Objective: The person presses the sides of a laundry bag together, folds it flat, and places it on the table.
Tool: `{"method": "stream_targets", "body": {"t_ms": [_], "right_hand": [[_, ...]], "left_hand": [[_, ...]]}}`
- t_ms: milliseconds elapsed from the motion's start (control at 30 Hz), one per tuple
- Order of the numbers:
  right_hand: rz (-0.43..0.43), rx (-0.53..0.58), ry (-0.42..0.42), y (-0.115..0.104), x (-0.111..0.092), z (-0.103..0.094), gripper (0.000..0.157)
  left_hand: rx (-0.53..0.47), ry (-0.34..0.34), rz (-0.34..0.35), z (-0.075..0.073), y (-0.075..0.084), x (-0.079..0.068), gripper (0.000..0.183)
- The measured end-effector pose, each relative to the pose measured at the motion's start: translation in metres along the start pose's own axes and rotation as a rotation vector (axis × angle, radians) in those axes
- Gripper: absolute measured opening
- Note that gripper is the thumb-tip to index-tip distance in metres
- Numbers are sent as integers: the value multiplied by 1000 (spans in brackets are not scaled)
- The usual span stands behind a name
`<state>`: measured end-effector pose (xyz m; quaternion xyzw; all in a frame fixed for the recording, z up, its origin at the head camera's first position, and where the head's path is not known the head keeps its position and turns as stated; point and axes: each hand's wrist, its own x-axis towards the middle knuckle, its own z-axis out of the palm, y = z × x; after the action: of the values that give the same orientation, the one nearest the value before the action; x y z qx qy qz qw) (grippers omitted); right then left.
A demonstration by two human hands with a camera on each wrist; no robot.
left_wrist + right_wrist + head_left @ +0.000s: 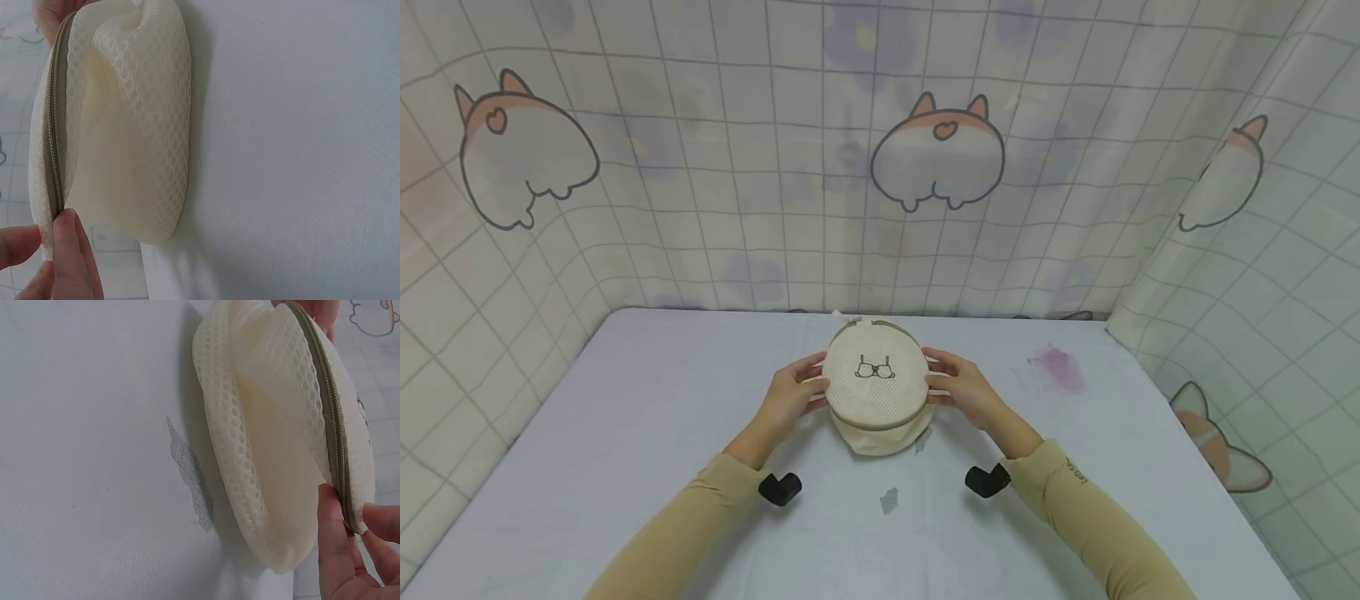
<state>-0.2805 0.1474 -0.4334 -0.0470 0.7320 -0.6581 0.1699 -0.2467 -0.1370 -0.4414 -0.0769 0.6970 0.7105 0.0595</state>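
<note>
A round cream mesh laundry bag (876, 375) with a bra drawing on its lid stands in the middle of the table. My left hand (788, 395) pinches the left edge of the lid between thumb and fingers. On the opposite edge, my right hand (966, 388) does the same. In the left wrist view the olive zipper (55, 125) runs closed along the rim, and the mesh side (137, 125) sags inward. The right wrist view shows the bag's side (250, 437) folded, its zipper (334, 419) reaching down to the fingertips.
The bag is on a white-covered table (662, 417). A grey patch (889, 501) lies nearer the front, and a pink stain (1060, 369) marks the right side. Behind hangs a checked curtain (737, 167) with corgi drawings. Black wrist mounts (780, 489) sit by both wrists.
</note>
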Motion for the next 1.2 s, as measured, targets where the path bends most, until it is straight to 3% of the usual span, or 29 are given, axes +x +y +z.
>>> {"method": "stream_targets", "body": {"t_ms": [1200], "right_hand": [[12,-70,0,15,5,1,55]], "left_hand": [[37,13,-28,3,-12,-1,55]]}}
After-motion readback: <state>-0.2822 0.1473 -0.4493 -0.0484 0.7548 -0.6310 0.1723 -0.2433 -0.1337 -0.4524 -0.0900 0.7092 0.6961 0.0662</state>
